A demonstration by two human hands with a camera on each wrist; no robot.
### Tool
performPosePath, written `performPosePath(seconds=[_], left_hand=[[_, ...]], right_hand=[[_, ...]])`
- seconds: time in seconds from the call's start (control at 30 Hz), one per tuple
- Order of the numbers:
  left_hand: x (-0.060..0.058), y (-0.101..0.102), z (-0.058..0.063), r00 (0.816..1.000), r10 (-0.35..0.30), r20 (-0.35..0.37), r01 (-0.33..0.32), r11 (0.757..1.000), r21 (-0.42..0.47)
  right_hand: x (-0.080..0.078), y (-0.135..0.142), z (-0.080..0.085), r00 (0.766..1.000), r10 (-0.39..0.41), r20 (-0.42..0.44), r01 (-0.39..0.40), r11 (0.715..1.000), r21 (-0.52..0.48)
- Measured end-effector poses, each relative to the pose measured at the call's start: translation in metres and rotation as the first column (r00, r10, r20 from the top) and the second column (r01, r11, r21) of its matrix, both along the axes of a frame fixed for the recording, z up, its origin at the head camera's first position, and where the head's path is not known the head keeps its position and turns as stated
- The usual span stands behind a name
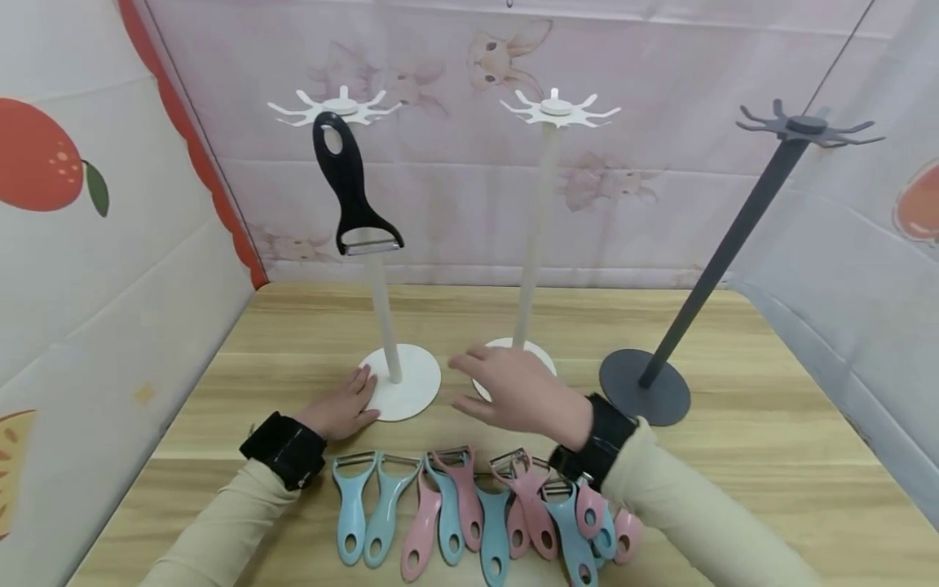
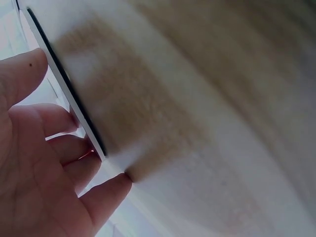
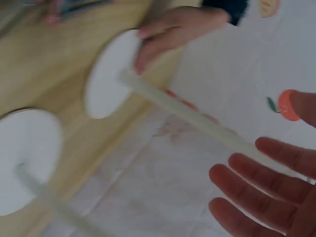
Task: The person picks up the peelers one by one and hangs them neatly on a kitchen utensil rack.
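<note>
A black peeler [image 1: 345,175] hangs blade-down from the left white stand's hook ring [image 1: 342,104]. My left hand [image 1: 342,409] rests on the near left edge of that stand's round base [image 1: 414,390]. In the left wrist view, the fingers [image 2: 59,121] lie loosely along the base's rim. My right hand [image 1: 513,391] holds nothing; it overlaps the base of the middle white stand [image 1: 539,232] in the head view. Its fingers [image 3: 266,185] are spread in the right wrist view. Between my forearms lie several blue and pink peelers [image 1: 421,526].
A dark grey stand [image 1: 719,261] with its own hooks stands to the right, its base [image 1: 627,387] near my right cuff. The wooden table [image 1: 770,456] meets a pink patterned cloth [image 1: 440,196] at the back and pale cloths at both sides.
</note>
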State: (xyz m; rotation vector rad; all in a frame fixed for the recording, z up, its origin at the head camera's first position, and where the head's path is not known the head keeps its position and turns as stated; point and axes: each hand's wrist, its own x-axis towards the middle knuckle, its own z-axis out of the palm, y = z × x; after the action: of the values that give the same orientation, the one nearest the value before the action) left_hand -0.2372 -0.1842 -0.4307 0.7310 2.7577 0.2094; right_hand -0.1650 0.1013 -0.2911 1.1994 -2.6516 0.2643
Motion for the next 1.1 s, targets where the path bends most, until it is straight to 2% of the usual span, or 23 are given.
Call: performPosePath(seconds=[0.1, 0.23, 0.33, 0.43, 0.57, 0.73, 0.9, 1.1], left_hand=[[-0.001, 0.0, -0.001, 1.0, 0.001, 0.005, -0.001, 1.0, 0.013], [0.001, -0.004, -0.001, 1.0, -0.002, -0.002, 0.002, 1.0, 0.007], [0.001, -0.006, -0.001, 1.0, -0.014, -0.016, 0.013, 1.0, -0.007], [0.002, -0.004, 0.001, 1.0, -0.019, -0.016, 0.019, 1.0, 0.001], [0.003, -0.001, 0.004, 1.0, -0.013, -0.008, 0.013, 1.0, 0.004], [0.004, -0.001, 0.003, 1.0, -0.014, -0.022, 0.014, 1.0, -0.021], [0.004, -0.001, 0.002, 1.0, -0.013, -0.025, 0.012, 1.0, -0.022], [0.002, 0.0, -0.001, 1.0, -0.016, -0.027, 0.015, 0.999, -0.032]], right_hand=[[0.005, 0.023, -0.018, 0.995, -0.027, 0.097, 0.022, 0.998, 0.057], [0.007, 0.047, -0.039, 0.979, -0.023, 0.204, 0.004, 0.996, 0.093], [0.01, 0.064, -0.053, 0.968, -0.009, 0.25, -0.023, 0.992, 0.126], [0.016, 0.083, -0.067, 0.967, 0.001, 0.256, -0.048, 0.983, 0.176], [0.025, 0.109, -0.08, 0.97, 0.008, 0.241, -0.069, 0.967, 0.246], [0.034, 0.131, -0.092, 0.977, 0.026, 0.214, -0.087, 0.956, 0.28], [0.037, 0.14, -0.101, 0.987, 0.085, 0.133, -0.118, 0.957, 0.265], [0.037, 0.141, -0.104, 0.994, 0.104, 0.041, -0.112, 0.936, 0.335]])
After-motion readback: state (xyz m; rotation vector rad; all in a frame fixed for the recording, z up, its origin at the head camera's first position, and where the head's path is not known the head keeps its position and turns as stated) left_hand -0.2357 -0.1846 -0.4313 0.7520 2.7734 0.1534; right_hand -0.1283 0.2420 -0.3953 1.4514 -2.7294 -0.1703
